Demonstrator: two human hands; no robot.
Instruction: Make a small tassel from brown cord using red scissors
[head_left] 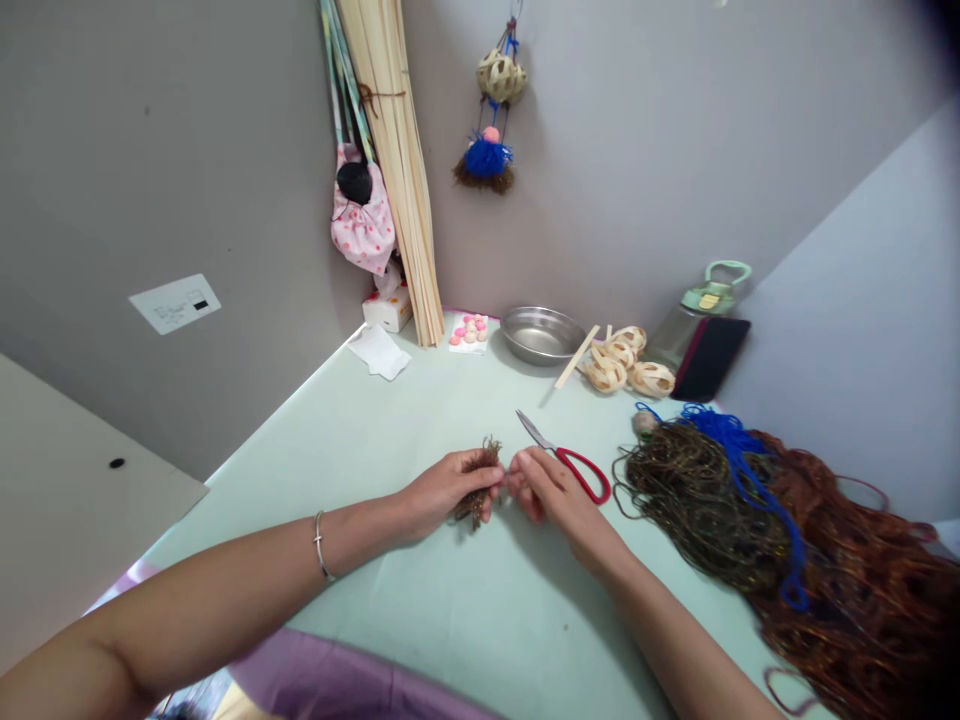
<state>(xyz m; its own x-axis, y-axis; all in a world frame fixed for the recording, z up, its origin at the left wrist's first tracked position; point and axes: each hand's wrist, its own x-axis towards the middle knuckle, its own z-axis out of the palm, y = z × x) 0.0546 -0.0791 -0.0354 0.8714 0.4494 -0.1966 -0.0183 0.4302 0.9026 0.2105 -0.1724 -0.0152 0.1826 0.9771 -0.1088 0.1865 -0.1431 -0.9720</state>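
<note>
Gripping a short, frizzy brown tassel-like bundle [470, 507] at mid-table, fingers working close together.
Seen from the head view, the left hand [448, 492] pinches the bundle between thumb and fingers; the curled fingers of the right hand [553, 492] meet just beside it, though whether they grip a fine thread cannot be told. The bundle looks gathered, its ends loose and uneven; whether it is bound is unclear. It carries no blue layer or ball, unlike the hanging ornament of pale woven strip, blue fringe and brown fringe [487, 155], so it seems at an early stage. The red-handled metal scissors [556, 449] lie open beside the right hand. Round, openwork balls of pale flat strip [606, 370] sit apart, near the shallow, shiny steel bowl [541, 337]. Glinting olive and rust-brown cord [705, 500] spreads in soft, tangled loops, smooth blue strands [750, 480] across it.
</note>
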